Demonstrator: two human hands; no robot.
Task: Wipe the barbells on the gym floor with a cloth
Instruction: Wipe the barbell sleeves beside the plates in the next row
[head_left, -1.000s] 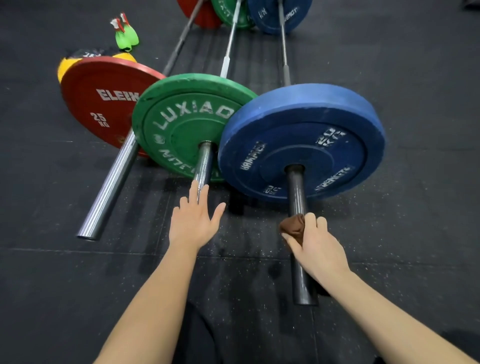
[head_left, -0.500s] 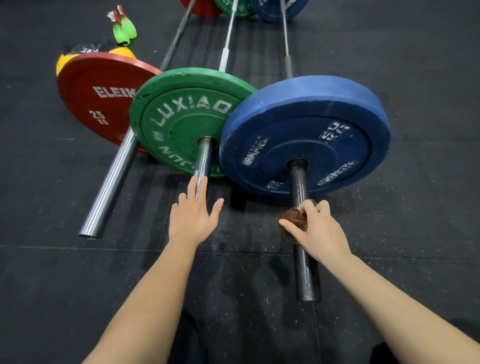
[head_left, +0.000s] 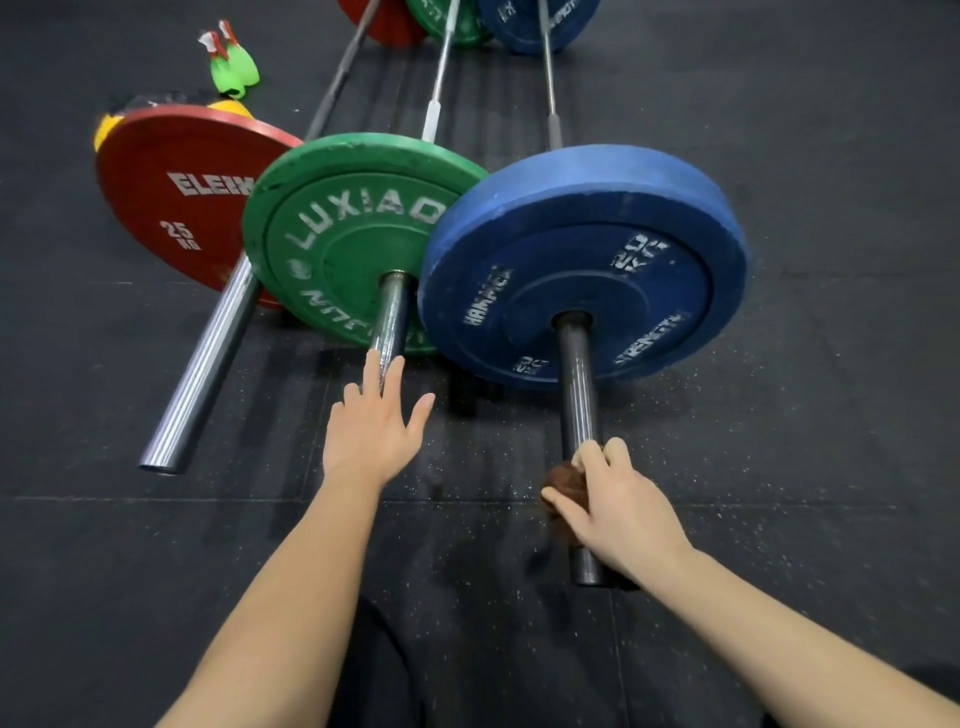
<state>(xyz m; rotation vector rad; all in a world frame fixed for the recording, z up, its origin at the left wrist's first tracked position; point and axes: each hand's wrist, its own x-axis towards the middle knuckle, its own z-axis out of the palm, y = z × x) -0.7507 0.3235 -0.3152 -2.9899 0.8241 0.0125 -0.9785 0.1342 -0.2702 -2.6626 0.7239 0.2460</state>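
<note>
Three barbells lie side by side on the black gym floor. The right one carries a blue plate (head_left: 587, 260), and its dark sleeve (head_left: 577, 384) points toward me. My right hand (head_left: 618, 512) grips a brown cloth (head_left: 563, 480) wrapped round that sleeve near its end. The middle barbell has a green plate (head_left: 343, 234) and a steel sleeve (head_left: 390, 317). My left hand (head_left: 371, 431) rests flat on that sleeve's end with straight, spread fingers. The left barbell has a red plate (head_left: 176, 208) and a long chrome sleeve (head_left: 202, 369).
A yellow plate (head_left: 106, 127) peeks out behind the red one. Green collar clips (head_left: 234, 65) lie on the rubber floor (head_left: 831, 441) at the far left. Red, green and blue plates at the bars' far ends sit at the top edge.
My right hand slid the cloth up the dark sleeve toward the blue plate, then back down toward the sleeve's end. My left hand stayed in place on the middle sleeve.
</note>
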